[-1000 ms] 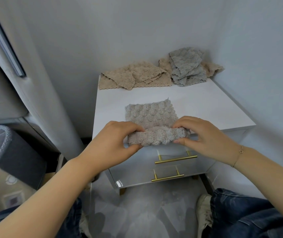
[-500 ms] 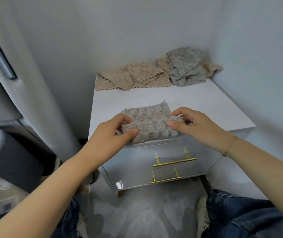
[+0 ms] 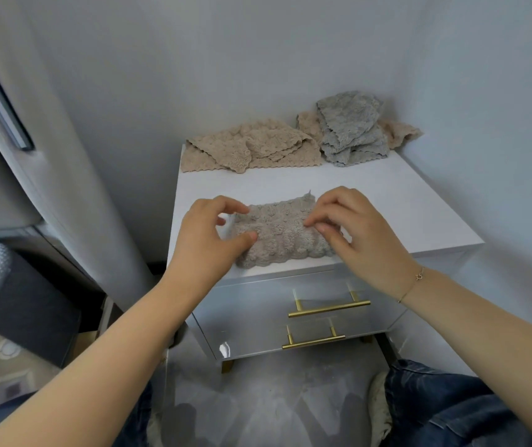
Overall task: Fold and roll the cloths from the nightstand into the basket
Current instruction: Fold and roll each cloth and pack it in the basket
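Both hands pinch the nubby, half-rolled grey cloth.

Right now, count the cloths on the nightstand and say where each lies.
4 visible: a grey cloth being rolled at the front edge, a beige cloth at the back left, a blue-grey cloth heaped at the back right, and a beige one under it. More may be hidden.
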Demonstrator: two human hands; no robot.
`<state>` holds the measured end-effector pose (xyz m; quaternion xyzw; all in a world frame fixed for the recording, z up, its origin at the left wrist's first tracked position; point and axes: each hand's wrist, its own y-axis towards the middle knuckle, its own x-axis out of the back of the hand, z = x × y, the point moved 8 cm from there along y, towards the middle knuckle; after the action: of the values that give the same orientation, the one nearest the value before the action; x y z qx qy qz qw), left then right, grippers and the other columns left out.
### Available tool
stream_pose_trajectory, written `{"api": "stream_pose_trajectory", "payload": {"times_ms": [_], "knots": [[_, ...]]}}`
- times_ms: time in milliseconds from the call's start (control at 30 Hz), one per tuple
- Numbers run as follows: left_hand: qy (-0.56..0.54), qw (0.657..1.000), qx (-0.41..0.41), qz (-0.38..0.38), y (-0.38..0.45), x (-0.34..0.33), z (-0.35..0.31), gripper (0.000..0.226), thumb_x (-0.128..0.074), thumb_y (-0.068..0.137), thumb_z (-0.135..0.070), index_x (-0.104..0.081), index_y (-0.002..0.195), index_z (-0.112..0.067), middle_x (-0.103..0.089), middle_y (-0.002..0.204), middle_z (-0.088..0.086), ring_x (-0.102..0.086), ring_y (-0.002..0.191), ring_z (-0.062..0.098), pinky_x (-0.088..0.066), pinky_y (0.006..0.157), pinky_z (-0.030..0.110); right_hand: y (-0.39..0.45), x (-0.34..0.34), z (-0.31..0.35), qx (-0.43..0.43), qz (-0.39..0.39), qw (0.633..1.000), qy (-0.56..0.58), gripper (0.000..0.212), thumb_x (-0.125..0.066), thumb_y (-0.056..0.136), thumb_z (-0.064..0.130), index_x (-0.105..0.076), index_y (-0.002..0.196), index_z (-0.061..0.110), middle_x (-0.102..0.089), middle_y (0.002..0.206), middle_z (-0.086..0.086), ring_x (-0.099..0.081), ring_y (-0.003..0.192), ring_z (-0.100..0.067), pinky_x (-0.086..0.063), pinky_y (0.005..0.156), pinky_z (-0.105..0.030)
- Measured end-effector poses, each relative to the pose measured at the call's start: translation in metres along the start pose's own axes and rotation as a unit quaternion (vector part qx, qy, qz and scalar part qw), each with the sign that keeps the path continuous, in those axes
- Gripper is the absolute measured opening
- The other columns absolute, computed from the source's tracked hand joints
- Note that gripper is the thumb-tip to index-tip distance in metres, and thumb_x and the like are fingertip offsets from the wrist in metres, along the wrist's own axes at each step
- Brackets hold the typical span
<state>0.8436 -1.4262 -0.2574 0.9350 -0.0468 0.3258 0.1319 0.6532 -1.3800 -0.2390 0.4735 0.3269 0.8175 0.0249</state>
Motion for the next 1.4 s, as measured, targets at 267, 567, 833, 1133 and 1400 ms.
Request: {"api": "stream_pose_trajectory", "payload": {"times_ms": [267,567,833,1133,1400], "knots": [[0.165,0.962,-0.205,0.072,-0.013,-0.016,-0.018,0.038,-0.039,0.092,-0.037,-0.063,0.116,-0.020,-0.063,0.110,-0.007,-0.056,0.099,0.016,-0.047,0.086,0.042,-0.012,-0.028,-0.011,-0.046,0.168,0.985,0.010,0.067,-0.068,0.082,0.046,-0.043,0.140,0.023,-0.044,0.138,0.006,-0.034,0.124,0.000,-0.017,0.103,-0.003],[0.157,0.953,-0.227,0.124,-0.029,-0.022,0.004,0.057,-0.069,0.077,-0.046,-0.046,0.129,-0.033,-0.054,0.123,-0.016,-0.053,0.112,0.011,-0.043,0.095,0.040,-0.015,-0.024,-0.003,-0.027,0.118,0.992,0.038,0.050,-0.077,0.076,0.028,-0.060,0.122,0.016,-0.059,0.112,0.005,-0.047,0.104,-0.004,-0.027,0.092,-0.003],[0.041,0.982,-0.149,0.110,-0.032,-0.005,0.001,0.025,-0.074,0.078,-0.042,-0.058,0.096,-0.035,-0.063,0.093,-0.021,-0.056,0.088,-0.004,-0.040,0.078,0.011,-0.021,-0.012,-0.007,-0.149,0.113,0.964,0.191,0.032,-0.080,0.074,0.016,-0.062,0.099,0.023,-0.063,0.101,0.016,-0.056,0.100,0.006,-0.040,0.084,-0.006],[-0.020,0.991,-0.016,0.133,-0.015,-0.006,0.011,0.043,-0.063,0.079,-0.051,-0.056,0.071,-0.009,-0.052,0.074,0.003,-0.046,0.063,0.005,-0.036,0.058,0.014,-0.016,-0.020,-0.018,-0.221,0.146,0.940,0.216,0.027,-0.059,0.090,0.038,-0.068,0.093,0.013,-0.062,0.094,-0.002,-0.058,0.090,-0.015,-0.043,0.083,-0.029],[0.116,0.990,0.007,0.075,-0.001,-0.007,0.003,0.047,-0.042,0.092,-0.056,-0.041,0.068,-0.015,-0.045,0.073,0.002,-0.044,0.068,0.020,-0.032,0.059,0.030,0.005,-0.028,-0.026,-0.190,0.127,0.973,0.022,0.018,-0.044,0.099,0.032,-0.059,0.092,0.023,-0.056,0.095,0.001,-0.048,0.097,-0.019,-0.039,0.088,-0.039]]}}
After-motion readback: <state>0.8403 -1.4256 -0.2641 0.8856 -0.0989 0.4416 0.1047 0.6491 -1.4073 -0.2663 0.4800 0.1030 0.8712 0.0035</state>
